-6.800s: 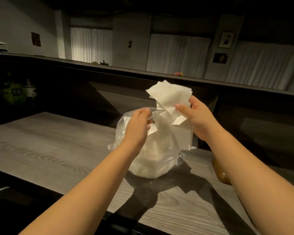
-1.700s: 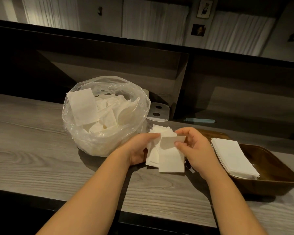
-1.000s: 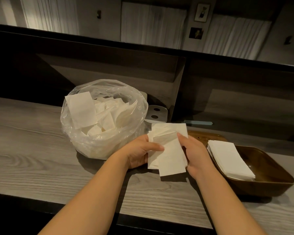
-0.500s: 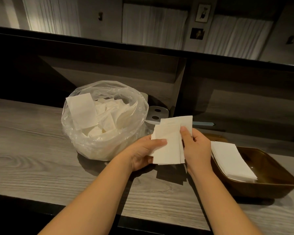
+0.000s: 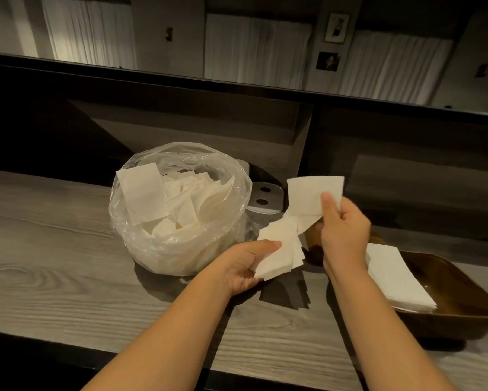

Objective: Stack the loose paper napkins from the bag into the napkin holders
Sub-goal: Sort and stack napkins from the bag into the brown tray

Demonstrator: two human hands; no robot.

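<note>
1. Fingers of my right hand (image 5: pixel 345 235) pinch one napkin (image 5: pixel 313 197), raised.
2. Left hand (image 5: pixel 244 265) grips fanned napkin stack (image 5: pixel 279 253), thumb on top.
3. Plastic bag (image 5: pixel 180 210) left; wooden holder (image 5: pixel 457 294) right.

White napkins (image 5: pixel 282 249), brown holder (image 5: pixel 459 303), grey wood-grain counter (image 5: pixel 54 263)

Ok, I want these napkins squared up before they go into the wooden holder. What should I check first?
1. Left hand grips the napkin bundle: ok.
2. Bundle edges aligned: not ok, fanned out.
3. Right hand pinches one napkin, raised apart from the bundle: ok.
4. Wooden holder within reach, with room: ok.
5. Stack in holder lies tidy: ok.
6. Plastic bag stands open: ok.
</note>
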